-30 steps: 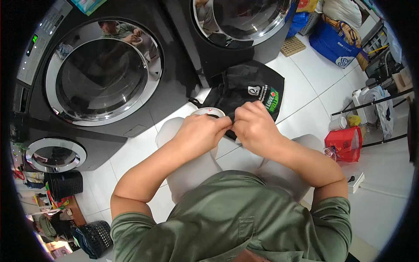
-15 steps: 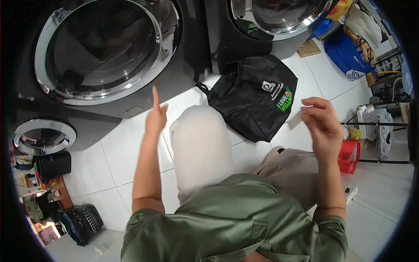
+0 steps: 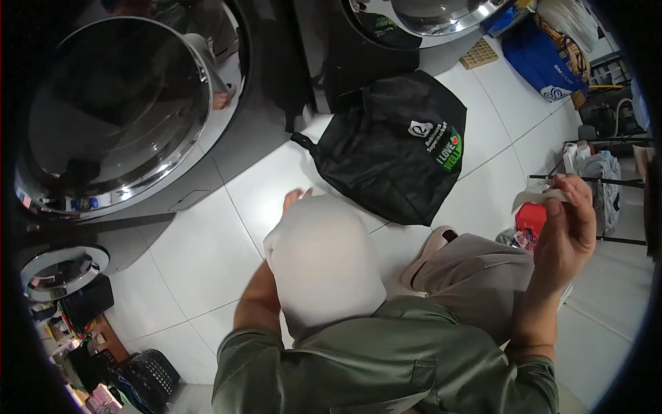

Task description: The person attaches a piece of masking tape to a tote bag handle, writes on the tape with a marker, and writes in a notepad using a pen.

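Observation:
My right hand [image 3: 565, 231] is raised at the right, its thumb and fingers pinched round a small whitish strip [image 3: 529, 197]. Most of my left hand [image 3: 294, 199] is hidden behind my raised knee; only a little of its fingers shows beyond the knee, and whether they hold anything is out of sight. On the white tiled floor in front of my knees lies a black bag [image 3: 393, 148] with white and green print, its strap toward the machines. Neither hand touches the bag.
Dark front-loading machines [image 3: 265, 90] with round doors stand at the left and top. A blue bag [image 3: 545, 65] is at the upper right. A red bag [image 3: 530, 219] and a black-railed rack [image 3: 607, 181] are at the right. A black basket [image 3: 155, 372] stands lower left.
My hands were together at a round white-rimmed item, then came apart. The right moved right with the strip; the left went down behind my knee. The round item is out of sight.

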`<state>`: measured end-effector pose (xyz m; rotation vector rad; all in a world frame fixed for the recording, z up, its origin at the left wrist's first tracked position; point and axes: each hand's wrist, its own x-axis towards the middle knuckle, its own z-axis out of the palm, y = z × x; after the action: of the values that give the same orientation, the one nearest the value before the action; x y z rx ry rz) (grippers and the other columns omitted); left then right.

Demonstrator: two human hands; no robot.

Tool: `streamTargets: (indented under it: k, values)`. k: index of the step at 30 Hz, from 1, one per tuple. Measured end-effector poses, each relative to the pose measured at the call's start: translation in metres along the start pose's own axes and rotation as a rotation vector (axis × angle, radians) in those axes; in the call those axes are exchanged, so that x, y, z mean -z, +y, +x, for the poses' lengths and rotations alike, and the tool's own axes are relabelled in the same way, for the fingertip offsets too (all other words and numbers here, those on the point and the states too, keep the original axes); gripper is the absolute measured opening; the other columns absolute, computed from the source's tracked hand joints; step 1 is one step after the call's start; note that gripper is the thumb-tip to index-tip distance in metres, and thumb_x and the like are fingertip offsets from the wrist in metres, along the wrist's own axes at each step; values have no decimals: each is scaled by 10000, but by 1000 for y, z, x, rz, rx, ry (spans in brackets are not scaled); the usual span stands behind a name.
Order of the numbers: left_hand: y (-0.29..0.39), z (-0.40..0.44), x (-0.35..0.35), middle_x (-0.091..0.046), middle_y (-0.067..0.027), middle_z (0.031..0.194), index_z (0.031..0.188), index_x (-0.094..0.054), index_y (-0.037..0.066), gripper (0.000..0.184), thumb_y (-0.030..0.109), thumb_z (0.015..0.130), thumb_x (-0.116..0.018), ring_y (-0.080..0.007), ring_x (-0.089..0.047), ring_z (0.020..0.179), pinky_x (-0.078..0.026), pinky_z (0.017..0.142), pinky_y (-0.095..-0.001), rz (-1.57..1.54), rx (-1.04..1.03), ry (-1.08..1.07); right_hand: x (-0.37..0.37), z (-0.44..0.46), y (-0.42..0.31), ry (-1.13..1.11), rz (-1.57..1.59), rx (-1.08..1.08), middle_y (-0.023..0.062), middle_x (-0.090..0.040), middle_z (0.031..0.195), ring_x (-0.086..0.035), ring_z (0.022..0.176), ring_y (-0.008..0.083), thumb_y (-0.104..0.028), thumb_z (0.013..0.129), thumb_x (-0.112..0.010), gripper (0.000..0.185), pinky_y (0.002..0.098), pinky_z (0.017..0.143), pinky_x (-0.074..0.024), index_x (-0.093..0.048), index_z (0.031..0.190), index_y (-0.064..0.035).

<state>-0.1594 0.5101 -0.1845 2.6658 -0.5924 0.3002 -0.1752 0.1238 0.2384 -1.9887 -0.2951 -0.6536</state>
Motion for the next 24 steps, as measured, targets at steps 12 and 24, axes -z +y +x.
streamTargets:
  k: [12,24]
  values:
    - [-2,227,4,-559,-67,1104,921,-671,147,132,171,798,-712,-289,-512,1068,-428,914,-427,-309,98,-408,29,0,12,81,102,-139,167,-559,1164,-562,1069,207,141,824,-615,334,286,865,-489,-629,1130,10]
    - [234,350,291,-694,-26,879,992,-590,75,115,156,930,-643,-82,-644,835,-457,727,-219,-1129,-15,-566,8,37,35,-499,563,-431,187,-551,1328,-631,1006,175,-41,812,-741,236,294,857,-507,-710,1041,7]
